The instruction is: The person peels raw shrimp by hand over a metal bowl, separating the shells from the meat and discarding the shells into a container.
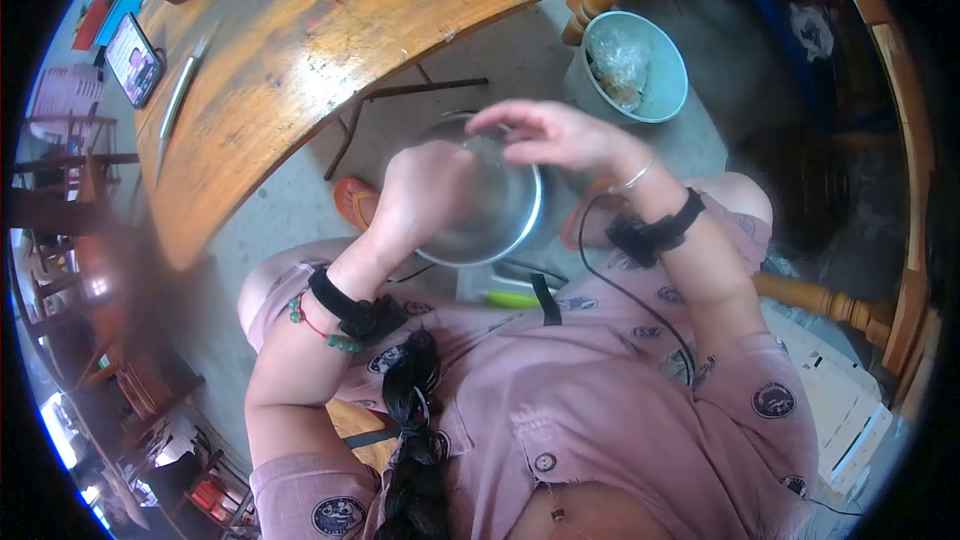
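A round shiny metal bowl (497, 240) is low between the knees, beneath both hands. My left hand (432, 188) is over its left part, knuckles up; its fingers are blurred and mostly hidden, so what it holds, if anything, cannot be made out. Over the upper right rim is my right hand (553, 136), its slightly bent fingers apart and pointing left, with nothing visible in them. Motion blurs the inside of the bowl, and its contents are unclear.
A wooden table (400, 10) at the upper left bears a knife (178, 105) and a phone (134, 60). Beyond the bowl stands a pale bucket (660, 90) with crumpled plastic (618, 58). A bright green object (510, 299) is below the bowl. A dark cable (625, 285) hangs from the right wrist.
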`<act>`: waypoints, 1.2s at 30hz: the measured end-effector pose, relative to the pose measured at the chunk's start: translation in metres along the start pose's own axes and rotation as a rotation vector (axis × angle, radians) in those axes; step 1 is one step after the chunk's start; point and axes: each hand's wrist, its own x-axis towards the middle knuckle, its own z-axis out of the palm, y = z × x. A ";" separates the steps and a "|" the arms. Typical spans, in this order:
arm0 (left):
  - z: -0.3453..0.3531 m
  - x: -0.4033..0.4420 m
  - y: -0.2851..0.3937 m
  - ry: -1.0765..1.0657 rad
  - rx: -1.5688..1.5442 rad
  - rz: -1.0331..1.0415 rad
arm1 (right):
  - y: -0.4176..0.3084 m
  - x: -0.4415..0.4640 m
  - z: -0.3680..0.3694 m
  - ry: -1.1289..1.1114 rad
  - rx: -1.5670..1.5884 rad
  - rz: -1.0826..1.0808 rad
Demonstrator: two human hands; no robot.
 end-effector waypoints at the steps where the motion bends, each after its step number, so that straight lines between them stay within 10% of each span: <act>1: 0.001 0.001 -0.005 0.024 0.003 0.075 | 0.001 0.003 0.012 -0.026 0.070 0.078; 19: 0.003 0.004 -0.018 0.047 -0.074 0.061 | -0.011 0.003 0.014 0.029 0.448 0.483; 26: 0.003 0.007 -0.023 0.039 -0.046 0.018 | -0.030 -0.012 -0.028 0.113 0.615 0.224; 34: -0.003 -0.003 0.009 0.025 -0.364 -0.170 | 0.068 -0.043 -0.146 0.986 -0.739 0.200; 36: -0.003 -0.003 0.007 0.004 -0.388 -0.221 | 0.148 -0.061 -0.164 1.026 -0.975 0.623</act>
